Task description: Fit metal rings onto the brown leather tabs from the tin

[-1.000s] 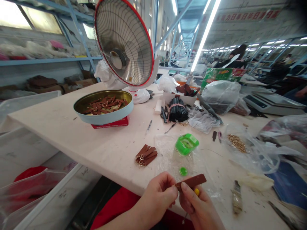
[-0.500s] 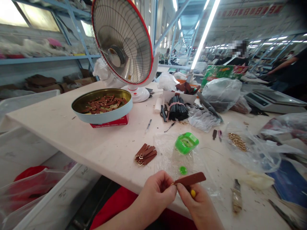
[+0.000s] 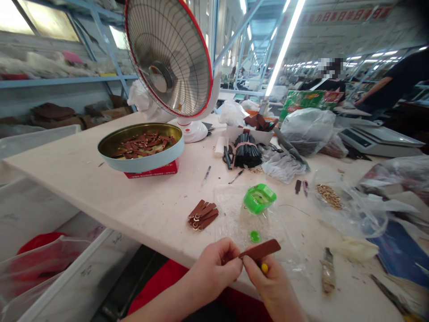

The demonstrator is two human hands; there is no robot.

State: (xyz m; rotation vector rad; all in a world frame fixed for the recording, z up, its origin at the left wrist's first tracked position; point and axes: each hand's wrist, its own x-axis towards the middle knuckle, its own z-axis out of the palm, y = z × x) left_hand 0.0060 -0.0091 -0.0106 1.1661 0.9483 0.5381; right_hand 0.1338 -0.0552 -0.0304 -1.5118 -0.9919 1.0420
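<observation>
Near the table's front edge both my hands pinch one brown leather strip (image 3: pixel 260 248). My left hand (image 3: pixel 214 270) is closed on its near end. My right hand (image 3: pixel 268 281) is closed just below the strip, and something small and yellow (image 3: pixel 264 268) shows between its fingers. A small pile of the same brown strips with metal rings (image 3: pixel 203 214) lies on the table ahead of my left hand. A green plastic box (image 3: pixel 259 198) and a small green cap (image 3: pixel 254 236) rest on a clear plastic sheet beyond the strip.
A round tin (image 3: pixel 140 150) of brown strips sits on a red box at the left. A dish heater (image 3: pixel 169 58) stands behind it. Black strip bundle (image 3: pixel 247 151), plastic bags (image 3: pixel 310 129), gold rings (image 3: pixel 329 197), a brush (image 3: pixel 327 270) and a scale (image 3: pixel 378 138) lie around. People stand at the far right.
My hands with the strip have shifted slightly down and left in view as the camera moved. A person's arm has come into view at the far right.
</observation>
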